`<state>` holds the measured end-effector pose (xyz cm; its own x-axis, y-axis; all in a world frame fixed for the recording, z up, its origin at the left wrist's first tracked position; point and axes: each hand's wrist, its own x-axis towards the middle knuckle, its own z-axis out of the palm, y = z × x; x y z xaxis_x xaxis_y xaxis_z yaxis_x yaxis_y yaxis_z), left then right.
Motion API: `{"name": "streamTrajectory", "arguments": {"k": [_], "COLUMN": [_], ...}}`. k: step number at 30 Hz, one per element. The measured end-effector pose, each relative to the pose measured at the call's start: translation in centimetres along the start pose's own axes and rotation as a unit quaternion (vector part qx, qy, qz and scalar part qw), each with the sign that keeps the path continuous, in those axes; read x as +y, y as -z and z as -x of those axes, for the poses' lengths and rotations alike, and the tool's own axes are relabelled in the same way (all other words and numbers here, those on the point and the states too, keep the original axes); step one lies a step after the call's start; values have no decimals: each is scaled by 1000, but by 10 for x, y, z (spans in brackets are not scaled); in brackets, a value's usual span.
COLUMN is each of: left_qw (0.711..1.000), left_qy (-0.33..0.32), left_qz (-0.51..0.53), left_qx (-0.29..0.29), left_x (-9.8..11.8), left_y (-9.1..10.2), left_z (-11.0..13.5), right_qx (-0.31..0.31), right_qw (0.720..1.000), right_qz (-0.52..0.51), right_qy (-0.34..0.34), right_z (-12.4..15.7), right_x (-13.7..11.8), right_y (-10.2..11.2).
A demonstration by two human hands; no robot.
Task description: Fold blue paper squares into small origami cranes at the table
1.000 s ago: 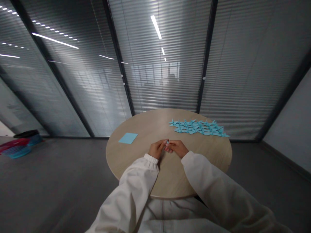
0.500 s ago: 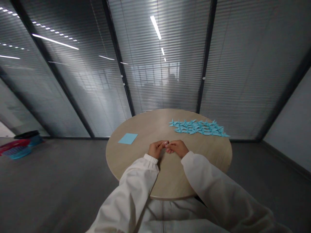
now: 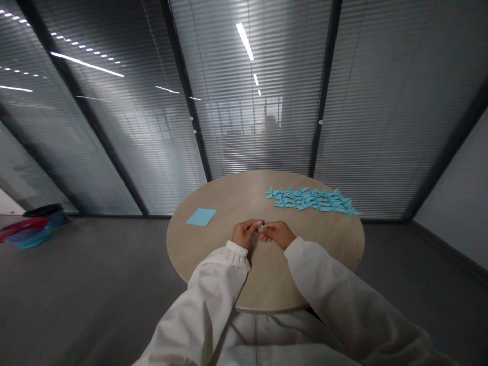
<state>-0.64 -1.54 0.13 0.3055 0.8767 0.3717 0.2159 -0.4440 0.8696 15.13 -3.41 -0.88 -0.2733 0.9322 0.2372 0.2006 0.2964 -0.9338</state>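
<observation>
Head view: small blue piece (image 3: 261, 226) pinched in closed fingers

Over the middle of the desk (image 3: 272, 284), the piece is mostly hidden by the fingertips. It is gripped by the drawn-together fingers of the left hand (image 3: 244, 234) and the right hand (image 3: 280, 233), set tip to tip. Wood surface is shown to either side and toward the front edge, which is crossed by the pale sleeves (image 3: 208, 300). A flat blue sheet (image 3: 201, 217) is placed near the left edge; folded blue paper figures (image 3: 312, 201) are lined up in rows beyond the right hand, close to the far right edge.
</observation>
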Motion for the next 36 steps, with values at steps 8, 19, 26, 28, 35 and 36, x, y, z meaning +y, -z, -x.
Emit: {"name": "streamTrajectory", "arguments": {"k": [8, 19, 26, 28, 35, 36], "left_qw": [1000, 1000, 998, 997, 997, 997], "left_qy": [-19, -22, -40, -43, -23, -14], "left_qz": [-12, 10, 45, 50, 42, 40], "left_qx": [9, -1, 22, 31, 64, 65], "left_x": [10, 16, 10, 11, 11, 10], "left_y": [0, 1, 0, 0, 3, 2], "left_z": [2, 3, 1, 1, -1, -2], "right_qx": [5, 0, 9, -1, 70, 88], "right_qw": [1000, 999, 999, 998, 992, 991], "right_qz": [17, 23, -41, -61, -99, -102], "right_qy": [-17, -33, -26, -9, 16, 16], "right_z": [2, 3, 0, -1, -3, -3], "right_x": [-4, -2, 1, 0, -6, -7], "right_y": [-3, -3, -4, -4, 2, 3]}}
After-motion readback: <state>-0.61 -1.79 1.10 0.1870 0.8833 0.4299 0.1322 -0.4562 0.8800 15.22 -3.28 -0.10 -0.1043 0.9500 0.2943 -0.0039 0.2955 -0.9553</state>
